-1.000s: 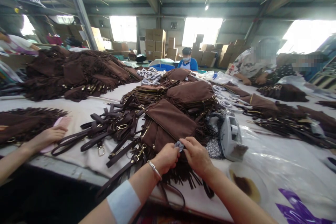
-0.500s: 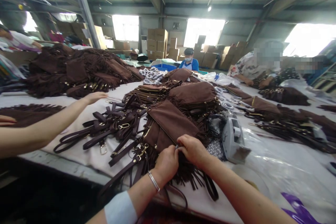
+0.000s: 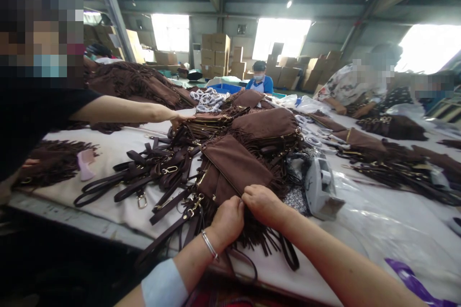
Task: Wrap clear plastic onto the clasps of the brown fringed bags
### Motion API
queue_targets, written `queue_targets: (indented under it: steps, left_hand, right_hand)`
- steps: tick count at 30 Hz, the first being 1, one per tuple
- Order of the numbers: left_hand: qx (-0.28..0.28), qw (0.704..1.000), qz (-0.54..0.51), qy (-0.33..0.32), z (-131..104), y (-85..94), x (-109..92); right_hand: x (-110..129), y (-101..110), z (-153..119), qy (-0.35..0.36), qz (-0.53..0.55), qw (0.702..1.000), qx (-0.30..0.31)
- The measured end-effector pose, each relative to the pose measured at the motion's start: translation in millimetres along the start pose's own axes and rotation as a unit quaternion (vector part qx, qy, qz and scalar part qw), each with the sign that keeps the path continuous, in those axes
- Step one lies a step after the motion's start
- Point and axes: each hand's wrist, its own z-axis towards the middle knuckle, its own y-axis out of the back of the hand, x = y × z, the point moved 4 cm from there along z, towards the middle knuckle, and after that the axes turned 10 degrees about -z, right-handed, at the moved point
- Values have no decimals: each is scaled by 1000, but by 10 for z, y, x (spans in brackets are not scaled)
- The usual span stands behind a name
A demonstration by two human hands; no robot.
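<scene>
My left hand (image 3: 228, 220), with a silver bangle at the wrist, is closed in a pinch. Fingertip to fingertip with it, my right hand (image 3: 263, 205) is closed too. Whatever they pinch is small and hidden by the fingers. Both hands are over the lower edge of a brown fringed bag (image 3: 236, 163) with a gold zipper, lying on a pile. Its dark fringe hangs below my hands. Brown wrist straps (image 3: 151, 172) with metal clips lie to the left, and a gold clip (image 3: 195, 204) sits close to my left hand.
A co-worker's arm (image 3: 129, 108) reaches from the left to a stack of brown pouches (image 3: 205, 124). A white tape dispenser (image 3: 321, 189) stands right of my hands beside clear plastic (image 3: 382, 220). More bags (image 3: 266, 127) are piled beyond. Other people sit around the table.
The co-worker at the left has leaned into view, arm now reaching the pouch stack. A light purple piece shows on the table there. My hands have drawn slightly closer, covering the small greyish thing between them.
</scene>
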Motion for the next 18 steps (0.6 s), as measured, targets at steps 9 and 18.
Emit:
queue_targets:
  steps: [9,18]
  left_hand:
    - [200,885,-327,265,79,-17,60]
    - [110,847,-442,273,2,-232,156]
  right_hand:
    - [39,-112,-199,-75,-9,986,-151]
    - [179,36,-540,-93,30,981,-167]
